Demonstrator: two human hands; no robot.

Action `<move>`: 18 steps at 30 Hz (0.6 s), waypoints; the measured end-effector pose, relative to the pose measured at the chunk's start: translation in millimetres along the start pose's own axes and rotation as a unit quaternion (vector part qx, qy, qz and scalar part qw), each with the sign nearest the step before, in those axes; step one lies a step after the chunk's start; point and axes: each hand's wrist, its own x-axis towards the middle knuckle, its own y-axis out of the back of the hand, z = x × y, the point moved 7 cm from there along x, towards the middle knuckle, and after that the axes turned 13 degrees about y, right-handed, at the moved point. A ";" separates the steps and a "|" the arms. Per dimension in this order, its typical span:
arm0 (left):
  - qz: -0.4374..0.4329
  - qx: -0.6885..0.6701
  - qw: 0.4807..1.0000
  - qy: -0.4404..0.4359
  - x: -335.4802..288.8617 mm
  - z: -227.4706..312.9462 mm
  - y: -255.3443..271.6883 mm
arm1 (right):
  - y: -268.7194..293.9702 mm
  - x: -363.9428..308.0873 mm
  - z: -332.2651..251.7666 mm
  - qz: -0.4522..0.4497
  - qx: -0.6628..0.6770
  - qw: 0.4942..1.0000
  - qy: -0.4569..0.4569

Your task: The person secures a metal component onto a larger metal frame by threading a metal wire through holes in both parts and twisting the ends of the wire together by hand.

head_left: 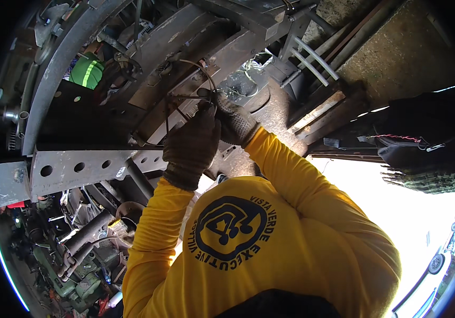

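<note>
In the middle of the head view my two gloved hands meet in front of a steel beam (pixel 233 50). My left hand (pixel 193 143), in a dark knit glove, has its fingers closed and pointing up; what they pinch is hidden. Close against it on the right is my right hand (pixel 235 117), in a dotted grey glove, its fingers curled shut. A thin brownish wire (pixel 200 65) arches over the beam and runs down into the right fingertips. Beside the left fingers a thin dark rod (pixel 185 97) lies across the frame.
A perforated steel rail (pixel 92 167) crosses on the left, above greasy machinery (pixel 87 286). Curved steel (pixel 45 100) rises at upper left near a green cloth-like thing (pixel 86 71). Light metal bars (pixel 312 66) jut out at upper right. A dark tarp-like sheet (pixel 423 122) hangs right, beside bright daylight.
</note>
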 end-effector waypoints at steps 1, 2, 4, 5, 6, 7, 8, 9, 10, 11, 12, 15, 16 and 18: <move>-0.006 0.011 1.000 -0.012 1.7 0.2 1.6 | 0.9 1.8 0.2 -0.004 -0.004 1.000 0.000; -0.011 0.021 0.999 -0.025 4.6 0.8 5.9 | 1.6 3.5 0.7 -0.008 -0.007 1.000 -0.001; -0.034 0.034 0.998 -0.043 7.8 -4.1 6.4 | 0.8 4.4 3.4 0.007 0.017 1.000 0.019; -0.052 0.036 0.997 -0.049 10.0 -8.9 4.7 | -1.7 4.7 5.3 0.014 0.028 0.999 0.028; -0.069 0.038 0.995 -0.055 12.3 -13.9 2.9 | -1.3 5.0 6.3 0.033 0.000 0.999 0.037; -0.054 0.012 0.996 -0.073 13.0 -18.6 5.5 | -3.9 4.0 6.8 0.053 -0.028 0.997 0.046; -0.038 -0.014 0.995 -0.091 13.1 -23.9 7.2 | -3.6 3.3 6.5 0.073 -0.056 0.994 0.055; -0.022 -0.040 0.993 -0.109 12.3 -25.2 9.4 | -1.9 2.9 8.7 0.078 -0.068 0.993 0.049; -0.039 -0.022 0.995 -0.089 13.8 -25.9 5.5 | 0.2 3.8 8.7 0.081 -0.080 0.992 0.045; -0.057 -0.004 0.996 -0.069 13.1 -24.5 2.4 | 2.3 4.3 8.4 0.085 -0.092 0.991 0.040; -0.074 0.014 0.996 -0.048 11.6 -22.6 -1.0 | 2.4 4.1 6.0 0.074 -0.078 0.994 0.032; -0.029 0.100 0.994 -0.027 5.2 -4.9 0.9 | 0.2 4.3 -1.1 0.049 -0.043 0.998 0.008; -0.040 0.110 0.993 -0.009 6.0 -1.9 -1.1 | -1.7 4.9 -1.6 0.050 -0.038 0.998 0.003; -0.063 0.130 0.989 0.027 7.7 1.5 -3.8 | -4.5 4.0 -5.3 0.051 -0.034 0.998 -0.012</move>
